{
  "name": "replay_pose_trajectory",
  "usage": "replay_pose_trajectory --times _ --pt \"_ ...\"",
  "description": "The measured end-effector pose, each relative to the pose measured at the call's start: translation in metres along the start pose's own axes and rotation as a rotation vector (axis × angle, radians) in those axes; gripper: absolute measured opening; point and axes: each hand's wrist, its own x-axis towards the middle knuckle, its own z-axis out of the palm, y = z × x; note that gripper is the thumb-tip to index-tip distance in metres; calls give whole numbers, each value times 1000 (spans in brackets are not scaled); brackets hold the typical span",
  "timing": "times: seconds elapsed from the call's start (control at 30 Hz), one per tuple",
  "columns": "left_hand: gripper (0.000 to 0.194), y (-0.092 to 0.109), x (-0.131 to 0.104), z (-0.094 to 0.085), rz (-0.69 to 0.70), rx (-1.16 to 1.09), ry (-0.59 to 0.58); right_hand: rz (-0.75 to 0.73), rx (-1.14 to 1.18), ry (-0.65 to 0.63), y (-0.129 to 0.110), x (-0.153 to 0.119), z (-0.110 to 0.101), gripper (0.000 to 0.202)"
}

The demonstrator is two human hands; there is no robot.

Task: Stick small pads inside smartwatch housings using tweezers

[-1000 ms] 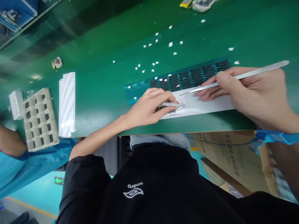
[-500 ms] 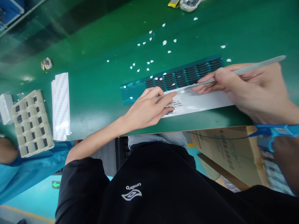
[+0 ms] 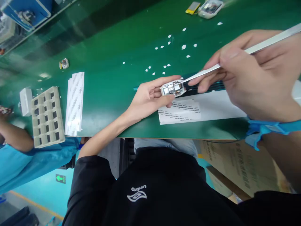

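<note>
My left hand grips a small white device housing, its open side turned up so that circuit parts show inside. Metal tweezers are held pen-like in my right hand, which wears a blue wrist strap. Their tip reaches the housing's right upper edge; contact inside is too small to make out. Beneath both hands lies a white sheet with rows of printed lettering on its left part. Behind it a strip with dark pieces is mostly hidden by my hands.
Small white bits are scattered over the green table. An opened white device with a yellow battery lies at the back. To the left are printed strips, a moulded tray and a co-worker's arm.
My left hand has lifted off the white sheet and now shows the device housing in its fingers. The tweezers' tip has moved from the sheet up to the housing. The view has shifted.
</note>
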Motion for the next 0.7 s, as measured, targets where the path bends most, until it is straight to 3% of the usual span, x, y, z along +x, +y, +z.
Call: replay_pose_trajectory --times 0.17,0.37,0.7 --pt "48 8 -4 4 -32 -17 -45 11 5 -39 8 -4 8 52" --pt "42 14 -5 6 -85 -94 -69 -21 -127 -74 5 -7 4 54" --pt "39 14 -8 6 -61 51 -34 -60 -232 -69 7 -15 3 49"
